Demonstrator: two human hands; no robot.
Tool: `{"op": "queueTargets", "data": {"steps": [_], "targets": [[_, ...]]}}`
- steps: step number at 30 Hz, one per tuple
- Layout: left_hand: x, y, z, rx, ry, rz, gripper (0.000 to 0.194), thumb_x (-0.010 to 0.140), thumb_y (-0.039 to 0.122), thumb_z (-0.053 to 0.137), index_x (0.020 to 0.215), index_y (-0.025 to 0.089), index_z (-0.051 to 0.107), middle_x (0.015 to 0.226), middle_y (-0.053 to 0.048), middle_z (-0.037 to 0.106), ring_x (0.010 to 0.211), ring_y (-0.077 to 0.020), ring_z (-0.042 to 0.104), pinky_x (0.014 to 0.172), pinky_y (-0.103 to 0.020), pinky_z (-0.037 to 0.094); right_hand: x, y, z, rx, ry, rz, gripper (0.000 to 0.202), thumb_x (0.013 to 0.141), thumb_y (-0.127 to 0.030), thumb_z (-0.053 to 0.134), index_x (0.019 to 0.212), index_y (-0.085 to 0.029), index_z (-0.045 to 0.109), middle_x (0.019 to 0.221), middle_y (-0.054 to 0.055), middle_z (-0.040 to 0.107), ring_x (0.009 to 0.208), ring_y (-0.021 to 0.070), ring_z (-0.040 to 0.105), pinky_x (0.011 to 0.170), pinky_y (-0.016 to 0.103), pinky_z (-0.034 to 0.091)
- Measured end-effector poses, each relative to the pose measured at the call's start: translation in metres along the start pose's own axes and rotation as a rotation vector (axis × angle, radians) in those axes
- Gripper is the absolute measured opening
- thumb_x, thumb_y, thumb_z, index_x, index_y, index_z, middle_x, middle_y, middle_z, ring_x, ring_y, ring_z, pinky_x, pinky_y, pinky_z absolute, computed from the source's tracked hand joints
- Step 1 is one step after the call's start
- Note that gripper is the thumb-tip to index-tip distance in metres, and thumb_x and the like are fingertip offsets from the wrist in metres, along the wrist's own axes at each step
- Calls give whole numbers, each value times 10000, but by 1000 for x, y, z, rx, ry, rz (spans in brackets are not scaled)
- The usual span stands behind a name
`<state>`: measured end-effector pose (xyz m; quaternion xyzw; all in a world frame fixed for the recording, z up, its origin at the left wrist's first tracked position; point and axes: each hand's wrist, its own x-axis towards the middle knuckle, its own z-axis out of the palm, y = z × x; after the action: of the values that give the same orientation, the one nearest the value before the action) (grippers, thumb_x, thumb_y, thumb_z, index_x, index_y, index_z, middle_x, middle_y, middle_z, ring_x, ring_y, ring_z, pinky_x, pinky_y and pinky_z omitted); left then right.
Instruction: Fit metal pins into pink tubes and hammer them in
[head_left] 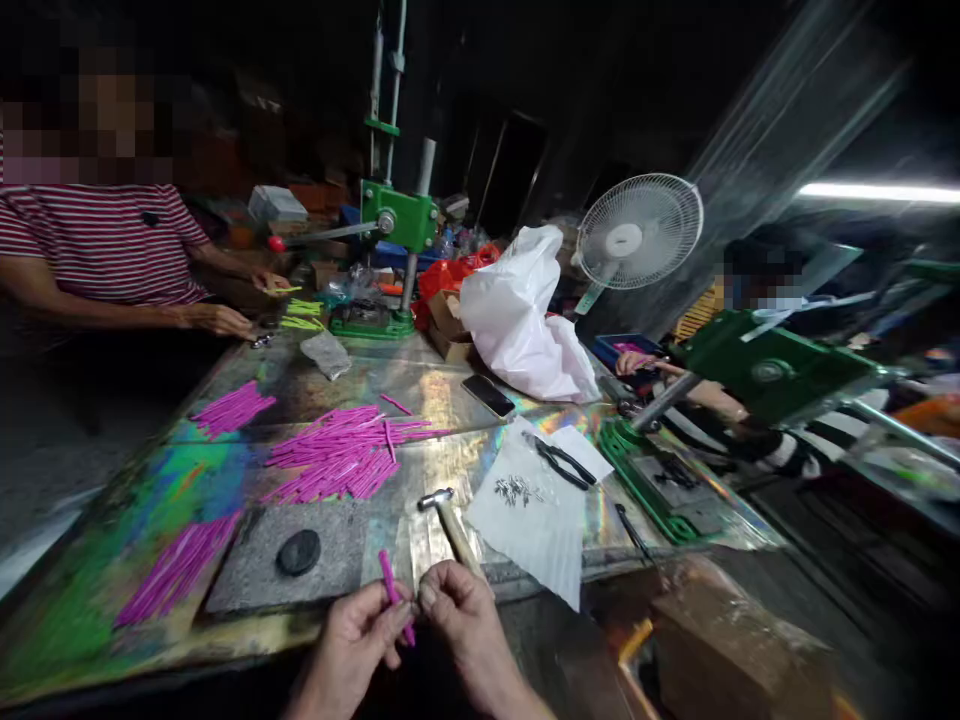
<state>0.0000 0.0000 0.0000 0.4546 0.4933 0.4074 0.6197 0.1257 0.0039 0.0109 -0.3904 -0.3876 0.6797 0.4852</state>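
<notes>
My left hand is closed on a short magenta stick, pinched between thumb and fingers and tilted. Close beside it, my right hand has thumb and fingertips pressed together; whatever they pinch is too small to make out. Just beyond the right hand lies a hammer, its handle end partly hidden by that hand. A pile of magenta sticks spreads over the table, with smaller bundles at its left. Small metal pins lie on a white sheet, near black-handled pliers.
A stone slab bears a round black disc. Green presses stand at the back and right. A phone, white bag and fan are behind. One person works at left, another at right.
</notes>
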Motion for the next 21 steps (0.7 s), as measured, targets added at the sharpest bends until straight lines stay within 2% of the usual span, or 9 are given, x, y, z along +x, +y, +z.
{"op": "queueTargets", "data": {"steps": [3, 6, 10, 13, 17, 21], "targets": [[-2, 2, -2, -5, 3, 19, 404, 600, 538, 590, 590, 135, 571, 474, 32, 496, 395, -68, 407, 393, -174, 345, -2, 5, 9, -22, 21, -33, 293, 660, -406, 604, 575, -196, 418, 490, -58, 435, 457, 91, 398, 498, 235, 323], [-4, -1, -5, -5, 2, 37, 377, 626, 514, 585, 609, 138, 570, 464, 44, 462, 393, -60, 372, 373, -163, 304, -5, 7, 13, -144, 32, -49, 295, 686, -422, 569, 577, -195, 415, 514, -54, 420, 486, 93, 380, 508, 229, 312], [-6, -9, -11, 2, -15, 68, 333, 680, 470, 559, 626, 142, 553, 465, 53, 431, 411, -58, 343, 371, -152, 271, -7, 5, 8, -498, 39, -111, 286, 743, -428, 493, 598, -193, 417, 579, -36, 405, 562, 111, 378, 542, 232, 308], [-6, -12, -13, 11, -22, 101, 302, 719, 433, 533, 642, 142, 546, 477, 51, 435, 413, -57, 345, 373, -151, 270, -7, 2, 6, -708, -20, -120, 286, 786, -413, 431, 606, -193, 402, 595, -27, 404, 580, 118, 374, 539, 232, 298], [-7, -9, -14, -4, -10, 134, 263, 739, 384, 528, 650, 137, 547, 481, 51, 450, 388, -47, 355, 374, -152, 280, -5, -2, 10, -636, -107, -42, 286, 795, -425, 412, 628, -194, 389, 614, -25, 402, 601, 122, 369, 559, 239, 306], [-9, 0, -16, -112, 69, 131, 235, 721, 357, 563, 656, 131, 558, 501, 34, 515, 394, -51, 425, 417, -165, 345, -5, 0, 17, -414, -72, 41, 326, 750, -484, 455, 620, -195, 383, 585, -45, 368, 553, 104, 317, 532, 233, 276]]}}
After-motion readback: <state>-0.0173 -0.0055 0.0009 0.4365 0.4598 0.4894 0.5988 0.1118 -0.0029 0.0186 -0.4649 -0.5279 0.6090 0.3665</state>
